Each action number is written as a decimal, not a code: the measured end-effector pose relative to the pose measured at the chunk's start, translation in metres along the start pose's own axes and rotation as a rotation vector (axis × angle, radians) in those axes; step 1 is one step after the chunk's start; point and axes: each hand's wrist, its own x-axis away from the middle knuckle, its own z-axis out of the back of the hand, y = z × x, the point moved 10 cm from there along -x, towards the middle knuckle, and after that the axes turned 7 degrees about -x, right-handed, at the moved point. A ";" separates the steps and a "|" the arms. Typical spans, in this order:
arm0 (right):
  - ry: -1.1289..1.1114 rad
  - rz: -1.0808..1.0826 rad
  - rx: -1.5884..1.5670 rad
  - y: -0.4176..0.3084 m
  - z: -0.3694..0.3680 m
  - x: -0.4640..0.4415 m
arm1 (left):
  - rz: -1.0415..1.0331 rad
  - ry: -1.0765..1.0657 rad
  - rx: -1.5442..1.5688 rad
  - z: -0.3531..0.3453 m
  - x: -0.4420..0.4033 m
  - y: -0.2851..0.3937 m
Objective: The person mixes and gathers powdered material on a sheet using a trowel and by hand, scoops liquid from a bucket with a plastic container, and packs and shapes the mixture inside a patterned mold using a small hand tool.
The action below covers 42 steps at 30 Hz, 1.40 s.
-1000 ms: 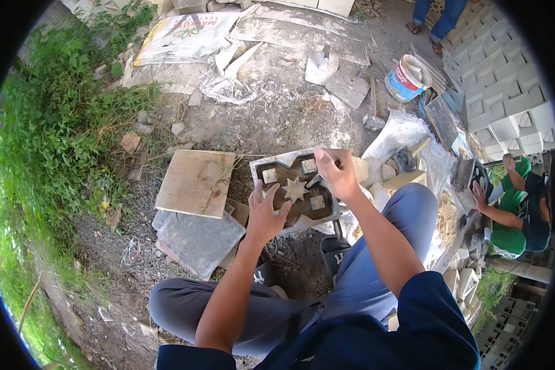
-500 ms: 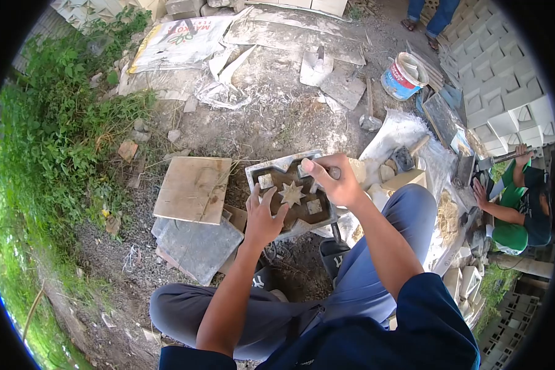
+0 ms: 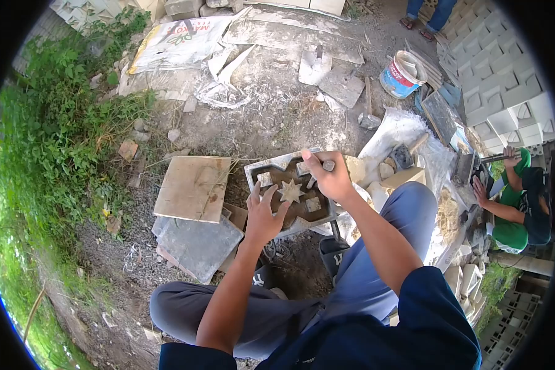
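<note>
A grey rectangular mould [image 3: 306, 225] sits in front of me, with a raised eight-pointed star [image 3: 291, 192] in its middle and small square blocks around it. My left hand [image 3: 265, 213] rests on the mould's left side, fingers spread apart near the star and a square block. Over the mould's upper right part, my right hand [image 3: 334, 179] is closed around a short-handled tool [image 3: 328, 165]. Only the tool's rounded end and a thin part beside the fingers show; its kind is hidden by my hand.
Left of the mould lie a square tan board [image 3: 191, 188] and grey slabs [image 3: 200, 246]. A paint bucket [image 3: 401, 77] stands at upper right. White sacking [image 3: 391, 132] with lumps lies right. Another person [image 3: 515, 206] works at far right; someone's legs [image 3: 435, 15] show at the top.
My right hand, with the tool, has shifted slightly up and left over the mould. My left hand stays nearly in place. At far right, the other person's upper hand has moved a little left.
</note>
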 end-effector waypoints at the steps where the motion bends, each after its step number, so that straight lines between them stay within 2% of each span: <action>1: -0.012 -0.044 -0.083 0.005 0.002 0.003 | 0.007 -0.002 -0.002 0.001 0.000 -0.001; 3: -0.064 -0.035 -0.136 0.006 0.001 0.000 | 0.014 0.045 0.053 0.004 0.002 -0.002; 5: -0.106 -0.409 -0.016 0.045 -0.010 0.000 | 0.020 0.046 0.072 0.004 0.004 -0.001; 7: -0.019 -0.366 -0.080 0.031 -0.006 0.003 | 0.004 0.036 0.013 0.004 0.002 0.000; 9: -0.155 0.016 -0.092 -0.017 -0.008 0.008 | 0.000 0.052 0.008 0.007 -0.001 -0.002; 10: -0.198 0.078 -0.166 -0.010 -0.006 0.010 | 0.010 0.062 0.010 0.008 0.003 -0.003; 11: -0.205 0.071 -0.166 0.001 -0.011 0.007 | 0.020 0.060 0.012 0.009 0.006 -0.004; 13: -0.074 -0.125 0.400 0.018 -0.006 -0.003 | 0.011 0.067 0.024 0.010 0.003 -0.001; 14: -0.053 -0.080 0.508 0.009 -0.002 -0.002 | 0.024 0.055 0.032 0.009 0.003 0.000; 15: -0.046 -0.075 0.508 -0.004 0.004 0.000 | 0.016 0.058 0.032 0.009 0.002 0.001; 17: -0.175 0.080 0.488 -0.029 -0.001 0.005 | 0.002 0.057 0.024 0.007 0.002 -0.002; 18: -0.145 0.058 0.329 -0.010 0.004 0.004 | 0.011 0.053 0.023 0.008 0.005 -0.003; 19: -0.147 0.050 0.327 0.019 -0.001 0.002 | 0.016 0.057 0.037 0.012 0.004 -0.001; 20: -0.071 -0.013 0.425 0.055 0.004 -0.006 | 0.015 0.065 0.053 0.014 0.004 0.002; 22: -0.160 -0.424 0.183 0.012 -0.003 0.007 | 0.014 0.060 0.048 0.010 0.004 0.002; 23: -0.153 -0.415 0.183 0.016 0.001 0.008 | 0.017 0.053 0.034 0.009 0.003 0.000; 26: -0.163 0.088 0.224 -0.011 -0.001 0.008 | 0.018 0.050 0.048 0.011 0.001 0.001; 27: -0.171 0.076 0.220 -0.002 -0.005 0.009 | 0.007 0.060 0.056 0.012 0.003 0.003; 30: -0.098 -0.203 0.214 0.032 0.002 0.001 | 0.005 0.049 0.044 0.012 0.005 0.006; 31: -0.089 -0.194 0.214 0.026 0.006 0.001 | 0.001 0.045 0.035 0.011 0.002 0.005; 33: -0.059 0.253 0.352 -0.022 0.005 0.009 | 0.004 0.056 0.036 0.012 -0.003 0.003; 35: -0.045 0.265 0.331 -0.011 0.004 0.016 | 0.036 0.046 0.040 0.012 0.005 -0.002; 37: -0.065 0.036 0.276 0.009 -0.001 0.006 | 0.029 0.034 0.068 0.010 0.001 0.001; 38: -0.029 0.022 0.195 0.005 0.008 0.007 | 0.027 0.036 0.071 0.005 0.001 -0.002; 39: -0.023 0.034 0.198 -0.002 0.012 0.009 | 0.016 0.044 0.072 0.006 -0.001 0.000; 41: 0.077 0.277 0.311 -0.027 0.021 0.018 | 0.016 -0.008 0.002 0.001 -0.002 -0.003; 42: 0.082 0.328 0.299 -0.025 0.023 0.021 | 0.000 0.011 -0.008 0.003 0.000 -0.001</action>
